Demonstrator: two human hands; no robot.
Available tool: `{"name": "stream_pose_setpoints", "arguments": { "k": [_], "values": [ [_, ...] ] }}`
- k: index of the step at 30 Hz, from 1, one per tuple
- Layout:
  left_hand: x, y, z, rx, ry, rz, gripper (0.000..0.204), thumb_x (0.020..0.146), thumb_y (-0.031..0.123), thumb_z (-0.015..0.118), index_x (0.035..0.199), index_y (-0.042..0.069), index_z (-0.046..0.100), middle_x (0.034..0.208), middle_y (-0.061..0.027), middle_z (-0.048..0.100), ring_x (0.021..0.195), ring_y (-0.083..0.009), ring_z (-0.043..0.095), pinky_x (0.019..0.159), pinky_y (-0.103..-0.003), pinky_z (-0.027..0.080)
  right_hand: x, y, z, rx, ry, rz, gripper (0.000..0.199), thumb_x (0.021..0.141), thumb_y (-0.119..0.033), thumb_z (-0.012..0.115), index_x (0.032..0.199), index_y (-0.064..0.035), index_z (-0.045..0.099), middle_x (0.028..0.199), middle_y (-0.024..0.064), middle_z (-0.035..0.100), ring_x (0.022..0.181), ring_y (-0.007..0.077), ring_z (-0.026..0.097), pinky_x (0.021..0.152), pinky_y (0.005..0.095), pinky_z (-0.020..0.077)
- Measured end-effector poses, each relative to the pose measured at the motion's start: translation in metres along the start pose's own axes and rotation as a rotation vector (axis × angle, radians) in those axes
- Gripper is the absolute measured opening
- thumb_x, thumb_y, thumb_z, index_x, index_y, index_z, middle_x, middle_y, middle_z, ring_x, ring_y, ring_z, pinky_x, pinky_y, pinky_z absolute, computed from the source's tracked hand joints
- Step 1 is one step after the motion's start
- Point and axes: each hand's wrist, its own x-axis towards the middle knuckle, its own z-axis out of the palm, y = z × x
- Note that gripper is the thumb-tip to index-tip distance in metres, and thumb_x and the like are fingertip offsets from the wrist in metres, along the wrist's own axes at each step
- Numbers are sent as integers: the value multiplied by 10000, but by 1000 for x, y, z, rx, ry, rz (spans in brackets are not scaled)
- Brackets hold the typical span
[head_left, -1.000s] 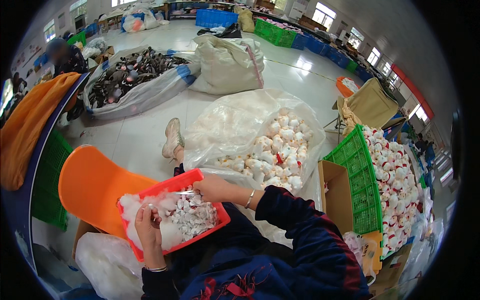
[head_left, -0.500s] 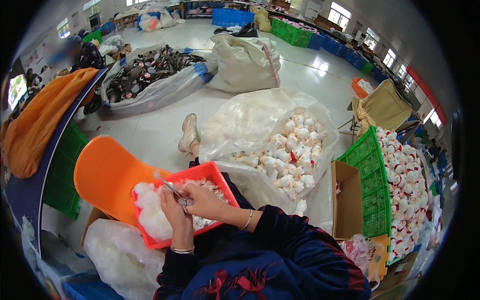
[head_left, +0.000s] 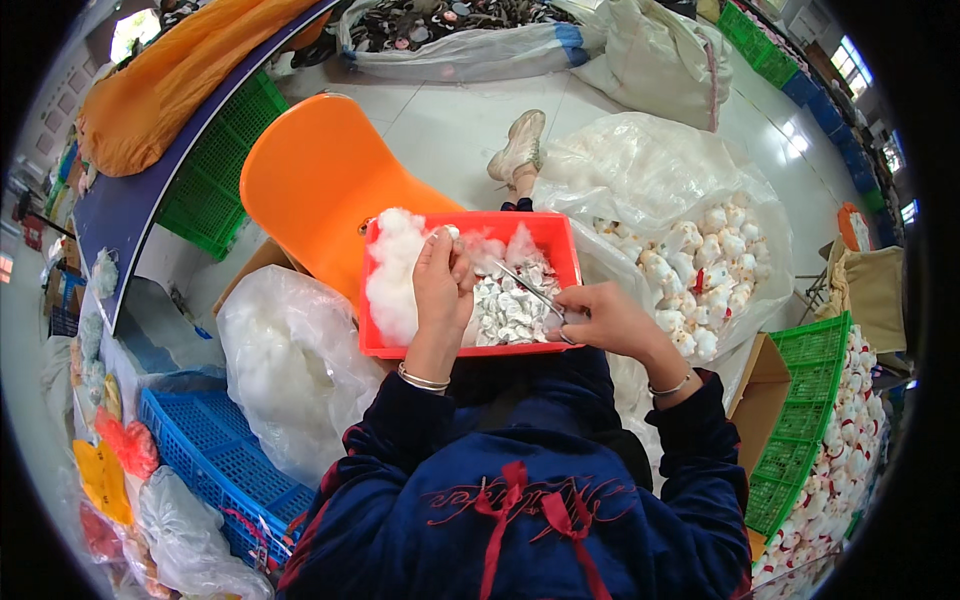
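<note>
Head: right hand [head_left: 606,314] partly hides metal tool [head_left: 526,286], perhaps scissors.

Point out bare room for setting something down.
Bare: the orange chair between the green crate and red tray, and the floor tiles between that chair and the shoe. Crowded: that tray, filled with white stuffing and small whitish pieces, the left hand above.

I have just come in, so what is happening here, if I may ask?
A person works over a red tray with white fluff at its left and small whitish pieces further right. The left hand pinches something small and white above the tray; the right hand holds a slim metal tool over it. White plush items fill an open bag to the right.
</note>
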Motion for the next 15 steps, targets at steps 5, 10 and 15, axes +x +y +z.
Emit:
{"name": "stream_pose_setpoints", "arguments": {
  "k": [5,10,15],
  "values": [
    [1,-4,-10,43,-80,1,155,1061,218,569,942,118,580,842,23,574,587,-48,423,492,-217,332,-5,16,-2,62,35,-76,333,764,-214,795,1029,-24,729,842,200,681,757,335,666,720,382,530],
    [-10,-12,14,-62,-135,-29,115,1065,186,566,1023,90,613,843,2,604,745,-96,568,742,-264,521,-2,1,0,-11,-18,-117,345,772,-266,787,1010,-24,722,878,206,691,818,379,674,742,417,534],
    [1,-8,4,-62,-152,15,117,1058,158,567,993,78,623,841,-4,604,762,-108,574,839,-316,540,1,18,0,-101,46,-39,328,763,-264,775,999,-45,713,901,194,697,887,390,673,782,447,535]
  ]
}}
